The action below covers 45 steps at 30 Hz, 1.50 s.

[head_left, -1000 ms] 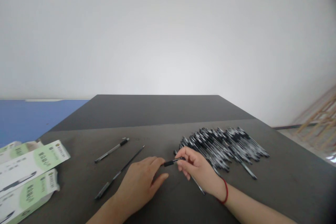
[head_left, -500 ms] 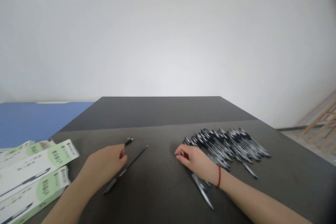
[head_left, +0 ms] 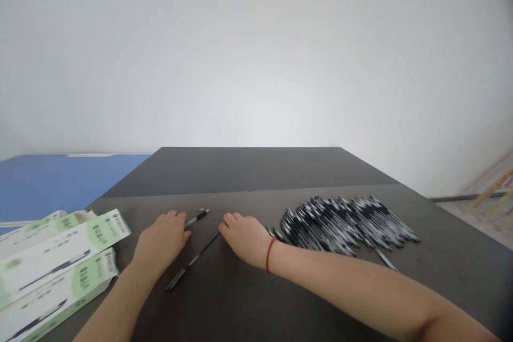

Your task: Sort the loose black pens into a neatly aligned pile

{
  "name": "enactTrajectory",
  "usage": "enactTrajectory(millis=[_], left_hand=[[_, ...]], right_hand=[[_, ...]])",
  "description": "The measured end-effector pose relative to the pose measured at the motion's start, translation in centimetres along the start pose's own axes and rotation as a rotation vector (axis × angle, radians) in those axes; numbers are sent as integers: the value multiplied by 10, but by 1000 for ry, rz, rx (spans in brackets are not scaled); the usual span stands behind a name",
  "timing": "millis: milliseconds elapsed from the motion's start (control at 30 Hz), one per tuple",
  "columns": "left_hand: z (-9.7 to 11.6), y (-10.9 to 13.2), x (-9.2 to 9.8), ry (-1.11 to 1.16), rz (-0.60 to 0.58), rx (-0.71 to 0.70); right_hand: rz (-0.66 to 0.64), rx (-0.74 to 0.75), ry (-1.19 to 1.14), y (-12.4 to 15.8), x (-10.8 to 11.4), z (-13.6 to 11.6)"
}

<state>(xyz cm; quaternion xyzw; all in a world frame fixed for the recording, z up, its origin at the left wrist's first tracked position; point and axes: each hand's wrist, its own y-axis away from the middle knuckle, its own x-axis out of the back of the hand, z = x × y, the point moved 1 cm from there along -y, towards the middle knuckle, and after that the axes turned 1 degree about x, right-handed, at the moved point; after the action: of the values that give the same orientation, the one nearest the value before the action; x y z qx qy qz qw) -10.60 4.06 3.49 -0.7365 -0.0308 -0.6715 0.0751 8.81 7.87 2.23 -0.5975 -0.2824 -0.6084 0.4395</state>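
Observation:
My left hand [head_left: 162, 240] is low over the dark table, its fingers curled and closed around the near end of a black-and-clear pen [head_left: 197, 217]. The pen's far end sticks out past the fingertips. To the right, my right hand [head_left: 245, 238] has its fingers pressed together at the upper end of a slim black pen [head_left: 196, 259], which lies slanted between the hands. That pen is thicker at its near end. My palms hide the exact grip. A red cord circles my right wrist.
A broad pile of black-and-clear pens [head_left: 324, 224] lies on the right of the table [head_left: 248, 171], partly behind my right forearm. White-and-green pen boxes [head_left: 72, 256] are stacked at the left edge. Beyond them is a blue surface [head_left: 68, 179].
My right hand has moved left from beside the pen pile to the slim pen's upper end. My left hand has turned palm-down beside the other pen. The view has shifted slightly.

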Motion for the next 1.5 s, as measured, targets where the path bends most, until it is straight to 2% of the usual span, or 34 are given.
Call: enactTrajectory(millis=[133,233,367,500,633,800,967,1167,1500], left_hand=[[10,-3,-7,29,17,-35],[15,-4,-6,67,40,-24],[23,-5,-1,157,60,0],[34,-1,5,262,62,-70],[47,6,10,314,54,-195],[56,11,9,341,36,-289],[57,12,9,349,38,-324],[56,12,6,357,40,-332],[56,11,6,374,33,-335]], right_hand=[[52,155,3,-21,-9,-9],[63,197,30,-19,-9,-2],[3,50,75,4,0,28],[-59,-126,78,36,21,65],[-53,-143,127,59,46,83],[-56,-64,172,68,62,76],[-57,-18,187,66,61,68],[-94,-30,183,66,61,69],[-83,-30,203,65,61,68]])
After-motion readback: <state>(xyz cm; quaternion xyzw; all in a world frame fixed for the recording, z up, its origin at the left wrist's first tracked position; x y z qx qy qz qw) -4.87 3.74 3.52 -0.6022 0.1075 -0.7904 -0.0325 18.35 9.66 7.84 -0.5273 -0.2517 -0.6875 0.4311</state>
